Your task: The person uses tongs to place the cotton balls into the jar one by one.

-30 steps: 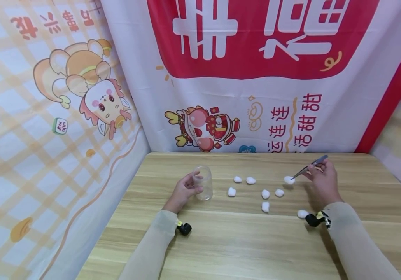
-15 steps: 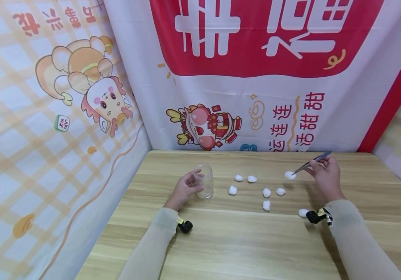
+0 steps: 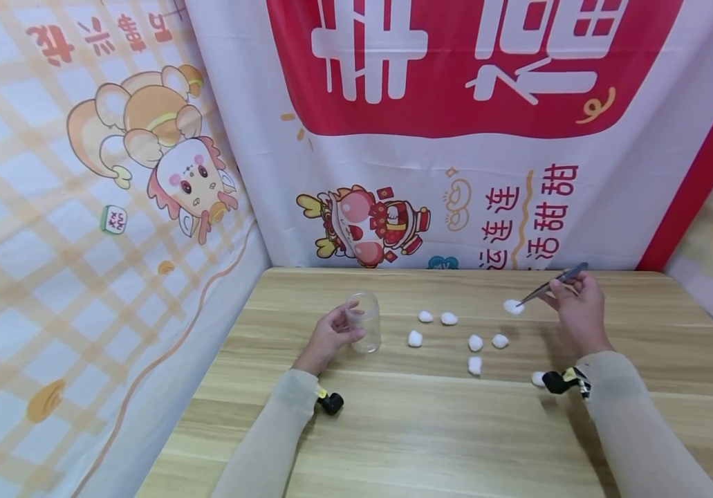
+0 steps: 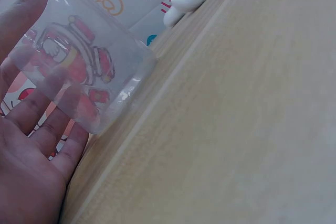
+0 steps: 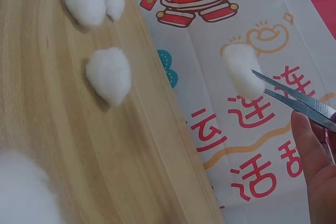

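Holding metal tweezers [image 3: 552, 283] between curled fingers, right hand [image 3: 574, 311] raised above the wooden table [image 3: 431, 429] near its far right part; tweezer tips closed on one cotton ball [image 3: 513, 306], lifted clear of the tabletop, as confirmed in the right wrist view, where the same cotton ball [image 5: 242, 77] hangs against the printed backdrop at the tweezers [image 5: 296, 100] tips, with a fingertip of the right hand [image 5: 315, 166] beneath the blades. Gripping a clear plastic cup [image 3: 365, 322], left hand [image 3: 330, 337] resting on the table at centre left, fingers wrapped round the cup wall; cup upright on the table surface in the head view; seen from the left wrist, clear plastic cup [image 4: 79, 72] with fingers of the left hand [image 4: 31, 150] curled behind it. Lying loose on the table between the two hands: two cotton balls side by side [image 3: 437, 317] farther back, one [image 3: 415, 338] nearest the cup, a pair [image 3: 487, 342] at centre, one [image 3: 474, 365] nearer the front edge, and one [image 3: 538, 377] just beside the right wrist camera [image 3: 558, 382]. Strapped at the left wrist, a second small black camera [image 3: 331, 402]. Hanging behind and to the left of the table, a printed cartoon banner [image 3: 468, 138].
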The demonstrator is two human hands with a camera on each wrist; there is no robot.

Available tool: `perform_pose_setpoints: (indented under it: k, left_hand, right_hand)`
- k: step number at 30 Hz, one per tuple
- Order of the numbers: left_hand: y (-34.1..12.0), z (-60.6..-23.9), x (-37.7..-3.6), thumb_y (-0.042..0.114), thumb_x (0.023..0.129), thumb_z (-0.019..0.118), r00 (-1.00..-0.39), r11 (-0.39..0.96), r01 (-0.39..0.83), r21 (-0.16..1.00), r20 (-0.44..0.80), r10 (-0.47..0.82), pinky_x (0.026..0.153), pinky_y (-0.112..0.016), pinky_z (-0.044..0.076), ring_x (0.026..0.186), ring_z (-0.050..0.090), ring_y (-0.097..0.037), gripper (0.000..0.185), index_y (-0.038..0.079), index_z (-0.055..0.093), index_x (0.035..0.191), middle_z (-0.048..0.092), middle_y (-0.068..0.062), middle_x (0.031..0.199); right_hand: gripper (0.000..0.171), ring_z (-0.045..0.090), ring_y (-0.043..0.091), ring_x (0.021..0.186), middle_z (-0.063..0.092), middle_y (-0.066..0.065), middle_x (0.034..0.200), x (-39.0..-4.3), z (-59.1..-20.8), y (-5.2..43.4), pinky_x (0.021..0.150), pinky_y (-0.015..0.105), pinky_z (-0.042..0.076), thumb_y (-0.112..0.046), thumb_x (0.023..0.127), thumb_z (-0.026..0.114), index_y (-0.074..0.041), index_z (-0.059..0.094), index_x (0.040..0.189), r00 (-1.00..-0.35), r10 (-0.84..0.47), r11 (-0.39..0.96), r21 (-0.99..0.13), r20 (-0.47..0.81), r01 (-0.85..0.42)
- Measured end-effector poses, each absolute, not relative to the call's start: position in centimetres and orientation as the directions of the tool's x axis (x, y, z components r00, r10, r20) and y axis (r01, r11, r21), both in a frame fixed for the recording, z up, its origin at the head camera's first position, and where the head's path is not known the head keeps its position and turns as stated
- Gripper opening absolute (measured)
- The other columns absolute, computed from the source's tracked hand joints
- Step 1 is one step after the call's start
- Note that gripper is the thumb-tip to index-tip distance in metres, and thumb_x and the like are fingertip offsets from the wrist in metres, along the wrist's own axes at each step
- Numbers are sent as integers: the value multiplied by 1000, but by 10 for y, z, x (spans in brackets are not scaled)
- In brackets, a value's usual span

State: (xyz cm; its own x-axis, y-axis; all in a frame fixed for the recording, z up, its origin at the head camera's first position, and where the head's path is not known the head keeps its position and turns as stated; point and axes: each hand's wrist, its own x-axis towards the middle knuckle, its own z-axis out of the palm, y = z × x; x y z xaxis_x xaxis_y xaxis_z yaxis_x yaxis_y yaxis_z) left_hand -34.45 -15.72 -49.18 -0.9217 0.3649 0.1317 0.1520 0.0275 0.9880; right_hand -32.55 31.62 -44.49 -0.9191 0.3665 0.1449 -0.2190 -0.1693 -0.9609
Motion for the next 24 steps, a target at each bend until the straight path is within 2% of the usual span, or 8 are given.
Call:
perform_pose_setpoints:
  k: [7,12,19,24]
  left_hand:
    - [-157,-496,-346,15,83,79,-925,20,148,989,131,357,102,-35,42,123,52,-27,69,12,47,143,58,-9,132]
    - [-157,-516,-356,19,80,81,-931,15,191,982,176,321,102,-36,43,121,54,-26,68,16,50,141,60,-7,130]
    - [-157,-515,-357,12,84,78,-931,34,171,985,151,331,104,-35,41,124,51,-27,72,8,43,146,57,-9,133]
    - [-157,-501,-350,8,84,77,-925,29,156,987,136,356,103,-35,42,125,51,-28,70,7,43,145,57,-12,134]
  right_hand:
    - [20,59,17,100,47,8,111,-329,-441,310,82,27,54,-8,97,55,-14,46,113,-916,374,-146,-966,144,-211]
    - [20,61,15,94,47,9,108,-330,-441,305,82,29,54,-2,96,54,-10,46,112,-914,365,-218,-938,177,-269]
    - [20,60,15,97,48,9,112,-332,-437,298,84,31,54,-6,96,56,-10,47,113,-918,349,-202,-941,190,-272]
    - [22,60,16,100,48,10,115,-332,-434,291,84,30,53,-8,96,56,-11,47,116,-921,337,-192,-943,196,-271]
